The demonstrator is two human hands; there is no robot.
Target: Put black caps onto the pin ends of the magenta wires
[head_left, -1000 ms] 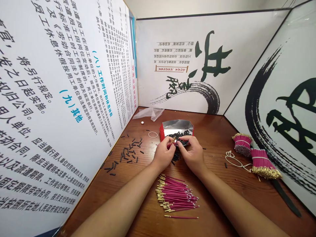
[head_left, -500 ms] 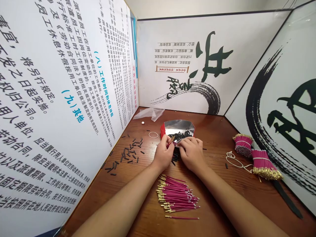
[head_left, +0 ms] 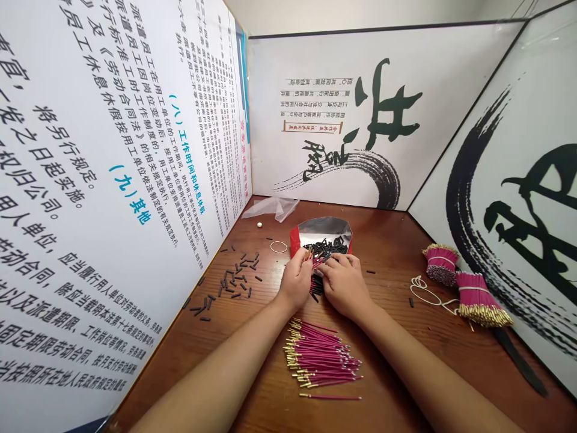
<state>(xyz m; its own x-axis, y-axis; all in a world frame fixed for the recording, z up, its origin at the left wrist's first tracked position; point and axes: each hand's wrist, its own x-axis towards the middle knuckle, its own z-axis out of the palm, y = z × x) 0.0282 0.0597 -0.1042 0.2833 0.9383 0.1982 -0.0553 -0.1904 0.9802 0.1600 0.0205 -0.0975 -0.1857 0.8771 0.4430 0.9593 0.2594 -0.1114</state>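
My left hand is closed around a few magenta wires with gold terminals, their gold ends showing above the thumb. Right beside it, my right hand has its fingers bent in a pinch at the far ends of those wires; what lies between its fingertips is hidden. Both hands are at the near edge of a red box with a silvery inside, which holds many short black sleeves. Beneath the hands, more black pieces and wires partly show. Closer to me lies a pile of magenta wires, with a single wire apart from it.
Loose black sleeves are scattered at left, near a rubber band and a clear plastic bag. Two tied wire bundles stand at right by white string and a dark flat strip. Printed panels enclose the table.
My right hand's fingers have shifted slightly at the wire ends, and more of the box's contents shows. The view has moved a little. My left hand keeps its grip.
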